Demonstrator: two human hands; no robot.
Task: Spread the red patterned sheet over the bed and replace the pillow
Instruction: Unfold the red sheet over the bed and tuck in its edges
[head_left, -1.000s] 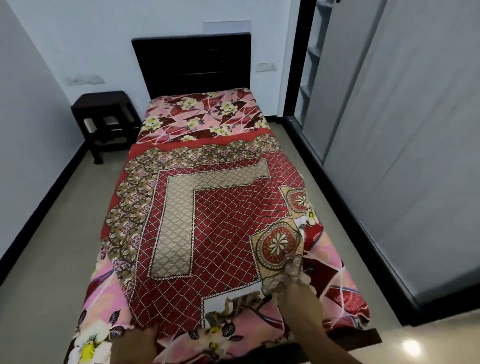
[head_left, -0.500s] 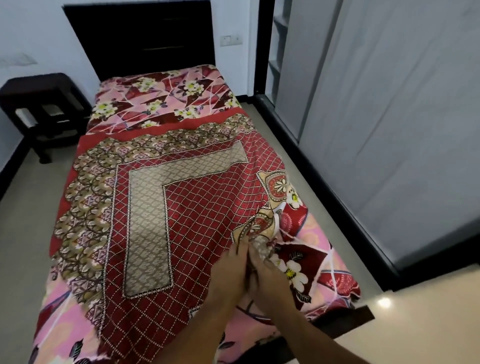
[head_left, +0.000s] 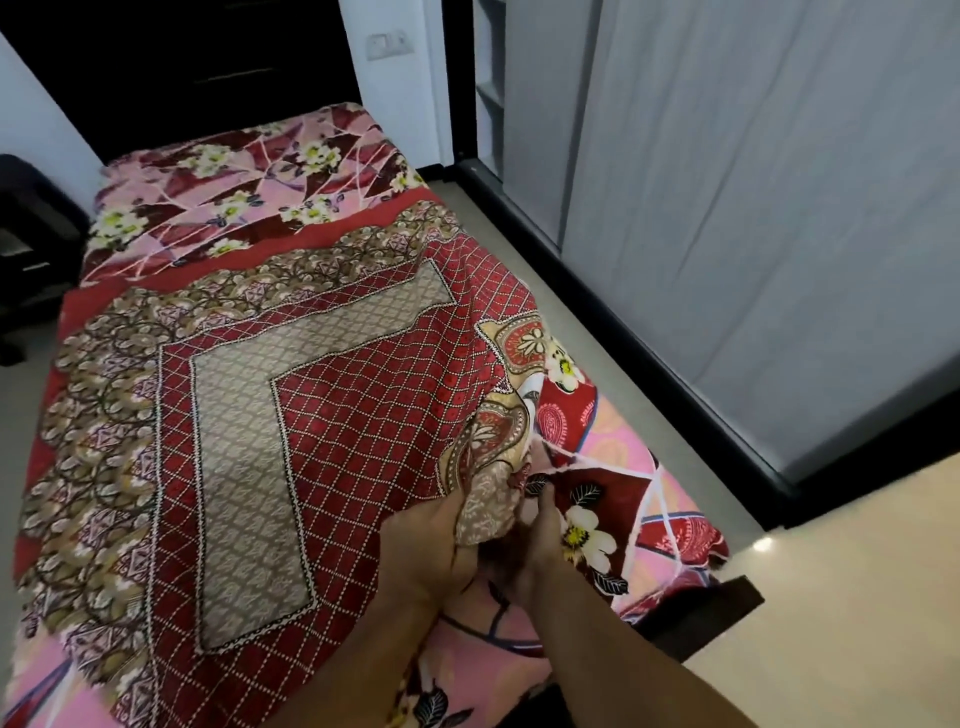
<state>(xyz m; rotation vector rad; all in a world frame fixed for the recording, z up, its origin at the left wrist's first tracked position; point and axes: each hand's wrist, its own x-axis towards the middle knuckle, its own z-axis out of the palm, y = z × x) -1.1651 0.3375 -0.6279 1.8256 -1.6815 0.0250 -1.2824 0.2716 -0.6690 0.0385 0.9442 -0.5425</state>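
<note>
The red patterned sheet (head_left: 322, 415), with a lattice middle and a brown floral border, lies folded across most of the bed. Under it shows a pink flowered sheet (head_left: 249, 192) at the head end and along the right side. Close together at the near right of the bed, my left hand (head_left: 436, 545) and my right hand (head_left: 540, 540) both grip a bunched fold of the red sheet's edge (head_left: 493, 499). No pillow is in view.
A dark headboard (head_left: 208, 67) stands against the far wall. A dark side table (head_left: 31, 249) is at the left. Grey wardrobe doors (head_left: 753, 234) run along the right, with a narrow strip of floor (head_left: 582, 322) between them and the bed. The bed frame's dark corner (head_left: 722, 603) juts out near right.
My left hand came across from the near left edge to join my right hand on the sheet's right edge. The view swung right and closer to the bed.
</note>
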